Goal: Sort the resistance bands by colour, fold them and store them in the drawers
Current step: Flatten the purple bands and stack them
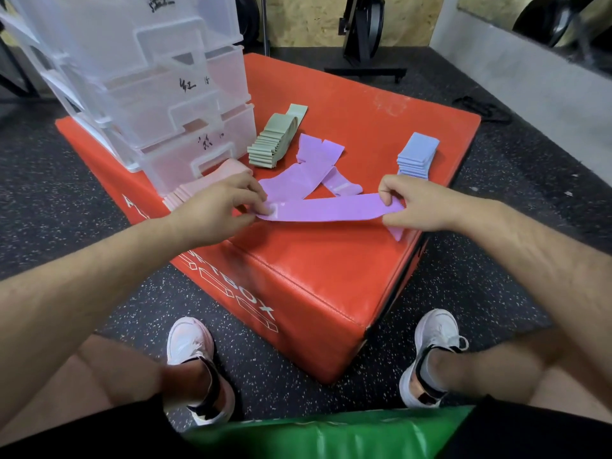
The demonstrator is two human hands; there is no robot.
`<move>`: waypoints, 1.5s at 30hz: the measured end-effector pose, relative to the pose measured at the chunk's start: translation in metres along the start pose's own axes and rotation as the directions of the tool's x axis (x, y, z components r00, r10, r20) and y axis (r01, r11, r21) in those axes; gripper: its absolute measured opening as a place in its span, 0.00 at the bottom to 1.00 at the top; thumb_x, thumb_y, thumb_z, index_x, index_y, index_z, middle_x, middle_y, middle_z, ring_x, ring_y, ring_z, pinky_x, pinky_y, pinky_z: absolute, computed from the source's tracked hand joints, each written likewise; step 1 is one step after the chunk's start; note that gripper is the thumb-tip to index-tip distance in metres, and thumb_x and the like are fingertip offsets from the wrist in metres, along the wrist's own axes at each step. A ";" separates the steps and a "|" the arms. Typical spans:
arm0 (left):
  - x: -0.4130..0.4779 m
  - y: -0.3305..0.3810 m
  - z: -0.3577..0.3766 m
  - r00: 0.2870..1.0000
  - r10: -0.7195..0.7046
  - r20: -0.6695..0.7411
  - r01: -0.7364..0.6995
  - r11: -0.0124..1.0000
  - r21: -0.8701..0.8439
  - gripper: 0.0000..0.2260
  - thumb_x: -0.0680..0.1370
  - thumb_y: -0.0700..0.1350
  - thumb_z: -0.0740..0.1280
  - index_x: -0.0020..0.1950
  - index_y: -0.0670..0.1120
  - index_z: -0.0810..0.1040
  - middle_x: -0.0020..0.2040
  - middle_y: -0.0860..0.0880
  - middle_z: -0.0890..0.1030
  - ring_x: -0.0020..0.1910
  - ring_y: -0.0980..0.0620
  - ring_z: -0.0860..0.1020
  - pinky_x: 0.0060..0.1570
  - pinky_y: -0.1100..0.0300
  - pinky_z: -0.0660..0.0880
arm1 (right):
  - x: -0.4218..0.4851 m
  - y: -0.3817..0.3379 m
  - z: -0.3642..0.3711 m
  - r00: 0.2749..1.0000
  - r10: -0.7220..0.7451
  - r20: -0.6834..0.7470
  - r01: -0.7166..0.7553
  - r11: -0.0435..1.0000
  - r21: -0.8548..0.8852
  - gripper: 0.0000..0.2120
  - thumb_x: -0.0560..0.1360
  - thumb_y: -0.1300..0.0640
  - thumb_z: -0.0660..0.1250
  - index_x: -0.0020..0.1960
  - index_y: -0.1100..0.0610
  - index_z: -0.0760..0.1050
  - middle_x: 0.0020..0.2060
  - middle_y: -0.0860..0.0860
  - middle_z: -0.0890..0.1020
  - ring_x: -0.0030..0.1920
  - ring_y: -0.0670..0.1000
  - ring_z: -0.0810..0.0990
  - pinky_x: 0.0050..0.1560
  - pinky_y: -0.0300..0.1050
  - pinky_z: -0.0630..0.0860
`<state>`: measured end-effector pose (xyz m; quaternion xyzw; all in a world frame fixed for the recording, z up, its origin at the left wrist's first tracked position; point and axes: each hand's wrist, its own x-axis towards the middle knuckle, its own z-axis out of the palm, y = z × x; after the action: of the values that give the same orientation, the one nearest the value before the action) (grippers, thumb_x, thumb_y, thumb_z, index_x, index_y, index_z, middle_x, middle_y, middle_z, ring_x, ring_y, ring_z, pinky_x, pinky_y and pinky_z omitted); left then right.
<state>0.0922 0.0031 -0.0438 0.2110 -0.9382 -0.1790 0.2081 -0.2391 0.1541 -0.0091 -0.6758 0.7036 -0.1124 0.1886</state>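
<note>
1 red plyo box (pixel 331 260). On its far-left corner: 1 clear drawer unit (pixel 99 61), 3 drawer fronts in view. Folded stacks, 3 total: 1 pink stack (pixel 198 187), 1 green stack (pixel 268 144), 1 blue stack (pixel 415 157) by the right edge. Bands per stack are packed too tight to count. Purple: 1 held purple band (pixel 328 210), approx. 3 loose purple bands (pixel 314 160) mid-box, overlapping, so count's unsure. 2 white trainers (pixel 190 346), 1 green pad (pixel 331 435).

Purple band (pixel 328 210) stretched out flat, loose purple bands (pixel 311 167) behind, green stack (pixel 268 147), blue stack (pixel 415 157) and pink stack (pixel 198 190) folded near clear drawers (pixel 185 104).
</note>
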 end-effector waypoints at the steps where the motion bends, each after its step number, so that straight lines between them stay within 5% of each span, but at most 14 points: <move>1: -0.002 -0.001 0.001 1.000 0.010 0.015 -0.011 0.999 0.031 0.04 0.74 0.38 0.73 0.47 0.45 0.86 0.51 0.50 0.79 0.46 0.60 0.77 0.51 0.64 0.74 | 0.001 0.003 0.000 1.000 0.019 0.011 -0.020 1.000 0.011 0.14 0.69 0.55 0.75 0.44 0.51 0.68 0.36 0.47 0.77 0.36 0.44 0.71 0.36 0.38 0.66; 5: -0.007 -0.007 0.003 0.995 0.023 0.101 -0.038 0.989 0.146 0.06 0.74 0.41 0.70 0.47 0.45 0.86 0.53 0.49 0.78 0.49 0.50 0.79 0.54 0.59 0.75 | 0.002 0.002 0.001 0.996 0.053 0.065 -0.061 0.989 0.132 0.17 0.68 0.42 0.78 0.44 0.50 0.75 0.37 0.53 0.83 0.37 0.56 0.82 0.43 0.49 0.76; 8: -0.013 -0.012 0.005 0.989 -0.054 0.139 0.029 0.984 0.176 0.12 0.73 0.50 0.63 0.46 0.50 0.85 0.53 0.54 0.77 0.50 0.51 0.80 0.49 0.48 0.79 | 0.006 0.006 0.005 0.997 0.026 0.069 -0.034 0.992 0.121 0.02 0.75 0.51 0.72 0.45 0.47 0.79 0.42 0.49 0.84 0.44 0.51 0.83 0.47 0.47 0.77; 9: -0.015 -0.013 0.005 0.986 -0.072 0.150 0.045 0.983 0.180 0.12 0.72 0.52 0.63 0.45 0.52 0.85 0.52 0.56 0.77 0.50 0.52 0.80 0.48 0.48 0.79 | 0.007 0.010 0.006 0.995 0.046 0.084 -0.054 0.995 0.088 0.05 0.75 0.54 0.71 0.46 0.44 0.79 0.46 0.46 0.84 0.47 0.48 0.82 0.50 0.46 0.76; 11: -0.014 -0.011 0.003 0.984 -0.061 0.170 0.030 0.983 0.179 0.11 0.72 0.53 0.64 0.45 0.53 0.85 0.49 0.57 0.78 0.48 0.52 0.80 0.49 0.50 0.78 | 0.006 0.016 0.007 0.988 0.101 0.113 -0.108 0.993 0.054 0.10 0.75 0.57 0.69 0.50 0.41 0.79 0.50 0.45 0.82 0.50 0.48 0.80 0.55 0.47 0.76; 15: -0.010 -0.010 -0.003 0.984 0.034 0.175 -0.069 0.978 0.199 0.13 0.77 0.52 0.65 0.41 0.46 0.84 0.41 0.52 0.83 0.43 0.50 0.79 0.53 0.56 0.74 | 0.004 0.026 0.003 0.977 0.179 0.116 -0.188 0.979 0.078 0.12 0.75 0.59 0.68 0.50 0.42 0.80 0.48 0.46 0.80 0.45 0.49 0.78 0.48 0.45 0.73; 19: -0.010 -0.016 0.001 0.982 -0.068 0.175 0.034 0.981 0.189 0.03 0.74 0.43 0.72 0.42 0.48 0.81 0.43 0.54 0.79 0.43 0.53 0.78 0.49 0.52 0.76 | 0.003 0.033 0.005 0.975 0.195 0.102 -0.200 0.979 0.039 0.07 0.74 0.56 0.72 0.47 0.44 0.80 0.42 0.52 0.80 0.39 0.50 0.76 0.44 0.46 0.73; 27: 0.002 -0.011 0.000 0.967 -0.196 0.163 0.167 0.970 0.178 0.01 0.74 0.43 0.72 0.45 0.47 0.83 0.44 0.54 0.80 0.44 0.54 0.77 0.44 0.71 0.68 | 0.008 0.024 0.002 0.985 0.172 0.031 -0.161 0.961 -0.223 0.06 0.72 0.47 0.73 0.49 0.40 0.81 0.53 0.49 0.70 0.61 0.53 0.68 0.61 0.47 0.68; 32: 0.029 -0.010 0.006 0.935 -0.354 0.008 0.346 0.918 0.194 0.07 0.78 0.46 0.67 0.46 0.45 0.84 0.44 0.52 0.80 0.46 0.51 0.77 0.42 0.61 0.66 | 0.030 -0.010 0.001 0.998 0.066 -0.014 -0.068 0.962 -0.264 0.05 0.77 0.47 0.67 0.51 0.42 0.80 0.56 0.50 0.73 0.63 0.55 0.70 0.65 0.51 0.69; 36: 0.052 -0.013 0.015 0.875 -0.473 0.107 0.430 0.858 0.280 0.12 0.77 0.52 0.69 0.49 0.43 0.84 0.48 0.46 0.83 0.48 0.48 0.78 0.47 0.57 0.72 | 0.055 -0.046 0.005 0.999 -0.033 0.022 0.037 0.966 -0.257 0.10 0.79 0.49 0.63 0.57 0.46 0.81 0.56 0.48 0.76 0.62 0.54 0.70 0.63 0.49 0.70; 40: 0.069 -0.013 0.014 0.840 -0.522 0.146 0.427 0.803 0.416 0.13 0.70 0.58 0.71 0.38 0.48 0.83 0.34 0.53 0.83 0.40 0.51 0.81 0.43 0.58 0.77 | 0.079 -0.069 0.011 0.996 -0.073 0.047 0.083 0.965 -0.248 0.11 0.79 0.52 0.63 0.57 0.48 0.81 0.57 0.46 0.82 0.61 0.52 0.76 0.60 0.47 0.74; 43: 0.078 -0.006 0.014 0.804 -0.560 0.201 0.441 0.787 0.431 0.10 0.73 0.50 0.66 0.38 0.46 0.81 0.31 0.52 0.80 0.34 0.50 0.78 0.33 0.61 0.74 | 0.092 -0.074 0.010 0.997 -0.056 0.062 0.069 0.967 -0.245 0.09 0.78 0.52 0.63 0.55 0.46 0.81 0.57 0.45 0.82 0.59 0.51 0.77 0.60 0.48 0.75; 45: 0.083 -0.008 0.014 0.807 -0.565 0.174 0.460 0.785 0.415 0.09 0.72 0.51 0.64 0.38 0.47 0.79 0.31 0.53 0.79 0.35 0.50 0.79 0.35 0.61 0.75 | 0.098 -0.074 0.008 0.996 -0.049 0.076 0.066 0.967 -0.245 0.09 0.79 0.52 0.63 0.57 0.45 0.80 0.57 0.45 0.81 0.57 0.50 0.77 0.59 0.46 0.75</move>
<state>0.0202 -0.0390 -0.0329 0.4655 -0.8803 -0.0867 -0.0299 -0.1700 0.0528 0.0036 -0.7176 0.6854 -0.0057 0.1237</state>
